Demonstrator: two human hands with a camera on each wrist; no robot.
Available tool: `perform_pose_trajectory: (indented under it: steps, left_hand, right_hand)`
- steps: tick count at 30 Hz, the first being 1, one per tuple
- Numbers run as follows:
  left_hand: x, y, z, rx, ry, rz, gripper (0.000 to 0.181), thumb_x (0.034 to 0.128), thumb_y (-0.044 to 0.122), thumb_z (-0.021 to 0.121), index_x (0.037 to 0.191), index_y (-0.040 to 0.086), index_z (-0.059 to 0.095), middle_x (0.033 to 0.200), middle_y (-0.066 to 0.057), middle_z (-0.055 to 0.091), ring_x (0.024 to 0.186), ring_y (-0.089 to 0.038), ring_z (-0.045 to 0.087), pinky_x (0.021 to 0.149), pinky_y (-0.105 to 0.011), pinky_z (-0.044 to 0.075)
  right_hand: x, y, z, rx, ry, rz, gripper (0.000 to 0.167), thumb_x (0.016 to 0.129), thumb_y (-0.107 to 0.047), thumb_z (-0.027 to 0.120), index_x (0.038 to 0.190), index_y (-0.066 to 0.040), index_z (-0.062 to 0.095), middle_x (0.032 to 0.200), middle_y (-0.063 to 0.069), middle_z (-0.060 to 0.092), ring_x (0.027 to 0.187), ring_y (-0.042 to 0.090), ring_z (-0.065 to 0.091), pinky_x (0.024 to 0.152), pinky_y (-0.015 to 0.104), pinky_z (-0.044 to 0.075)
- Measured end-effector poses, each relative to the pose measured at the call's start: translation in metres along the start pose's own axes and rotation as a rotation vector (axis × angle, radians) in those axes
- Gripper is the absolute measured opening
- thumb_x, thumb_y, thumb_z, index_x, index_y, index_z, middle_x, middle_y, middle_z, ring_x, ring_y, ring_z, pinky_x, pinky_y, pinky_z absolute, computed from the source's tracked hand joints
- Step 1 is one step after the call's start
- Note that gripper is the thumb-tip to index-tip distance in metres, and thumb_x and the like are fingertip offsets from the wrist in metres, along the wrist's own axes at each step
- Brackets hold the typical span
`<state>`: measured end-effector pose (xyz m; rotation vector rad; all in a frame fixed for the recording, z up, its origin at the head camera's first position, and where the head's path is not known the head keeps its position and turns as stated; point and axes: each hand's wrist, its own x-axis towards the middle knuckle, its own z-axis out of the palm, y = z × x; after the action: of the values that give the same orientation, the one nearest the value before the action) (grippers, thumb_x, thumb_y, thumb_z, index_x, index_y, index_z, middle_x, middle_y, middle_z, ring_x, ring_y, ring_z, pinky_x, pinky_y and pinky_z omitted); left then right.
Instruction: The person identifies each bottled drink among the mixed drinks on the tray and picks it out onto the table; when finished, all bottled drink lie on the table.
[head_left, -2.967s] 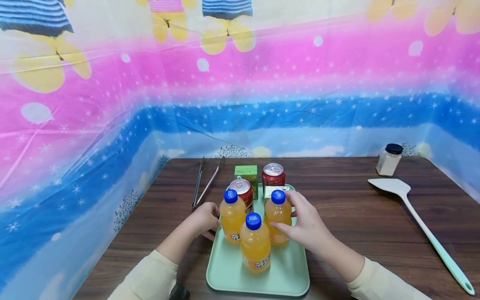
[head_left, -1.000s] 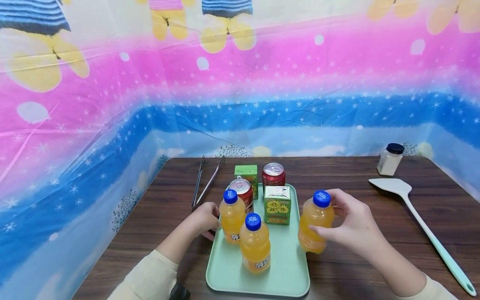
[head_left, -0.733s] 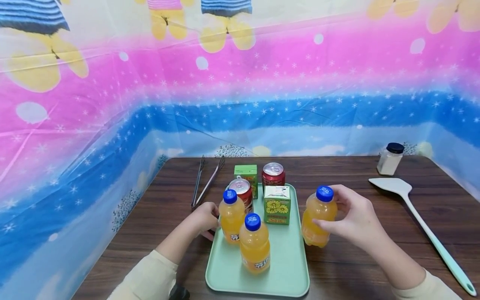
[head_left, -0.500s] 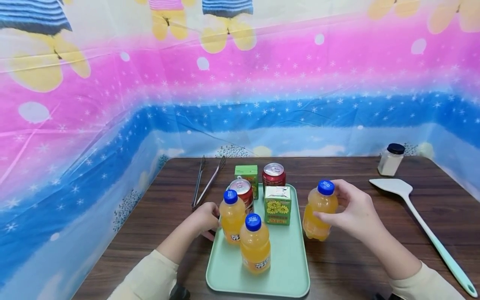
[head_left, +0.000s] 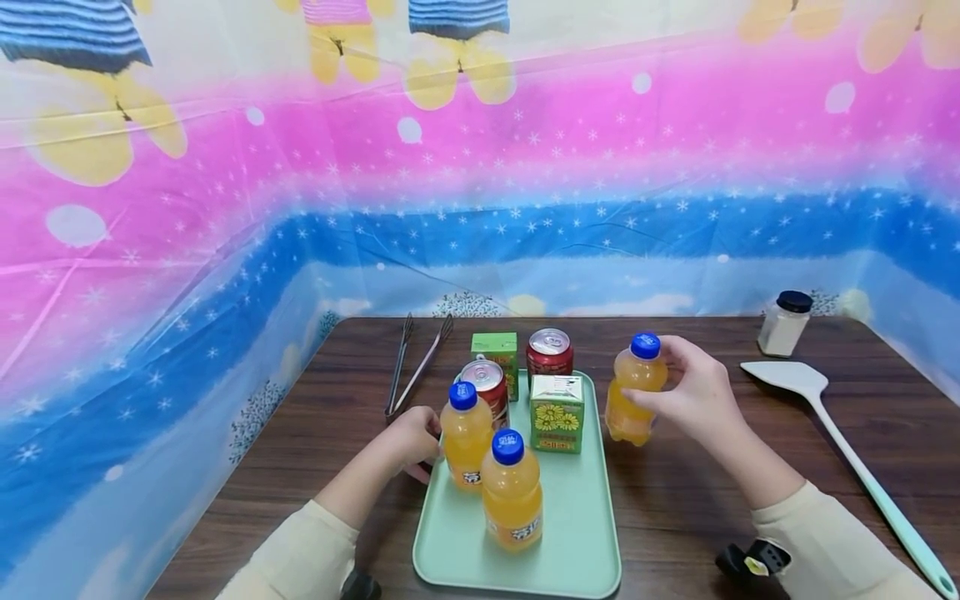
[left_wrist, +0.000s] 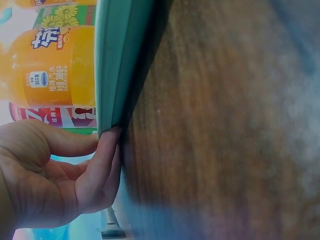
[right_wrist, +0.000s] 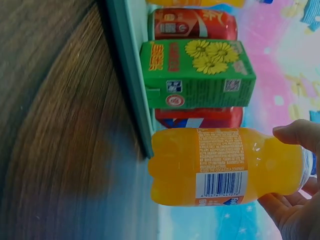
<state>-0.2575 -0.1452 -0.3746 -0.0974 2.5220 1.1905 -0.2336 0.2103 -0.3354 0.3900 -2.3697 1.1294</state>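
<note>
My right hand (head_left: 693, 387) grips an orange drink bottle (head_left: 634, 392) near its blue cap, to the right of the green tray (head_left: 573, 550). In the right wrist view the held bottle (right_wrist: 215, 167) shows its barcode, and its base looks raised off the table. My left hand (head_left: 408, 442) pinches the tray's left edge; in the left wrist view the thumb and fingers of that hand (left_wrist: 65, 172) lie on either side of the rim (left_wrist: 112, 65). Two more orange bottles (head_left: 512, 500) (head_left: 467, 442), a red can (head_left: 487, 387) and a green drink carton (head_left: 557, 417) stand on the tray.
Behind them are another green carton (head_left: 501, 354) and a second red can (head_left: 550, 354). Metal tongs (head_left: 412, 375) lie at the back left. A spatula (head_left: 855, 454) and a black-lidded jar (head_left: 785, 325) are on the right side of the wooden table (head_left: 690, 533).
The right hand has lifted its bottle from the tray, carried it right past the tray's edge, then moved it toward the back of the table. The left hand has stayed at the tray's edge.
</note>
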Motion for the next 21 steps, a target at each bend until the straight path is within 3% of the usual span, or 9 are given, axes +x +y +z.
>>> perform_pose_trajectory:
  steps: [21]
  left_hand:
    - [0.001,-0.001,0.000,-0.015,-0.001,0.007,0.029,0.0783,-0.011,0.064,0.101,-0.002,0.048,0.093,-0.017,0.052,0.070,-0.027,0.062,0.049,-0.040,0.057]
  right_hand:
    - [0.025,0.030,0.021,-0.012,0.009,0.126,0.053,0.072,-0.015,0.081,0.116,-0.003,0.053,0.108,0.017,0.060,0.098,0.036,0.057,0.083,0.055,0.049]
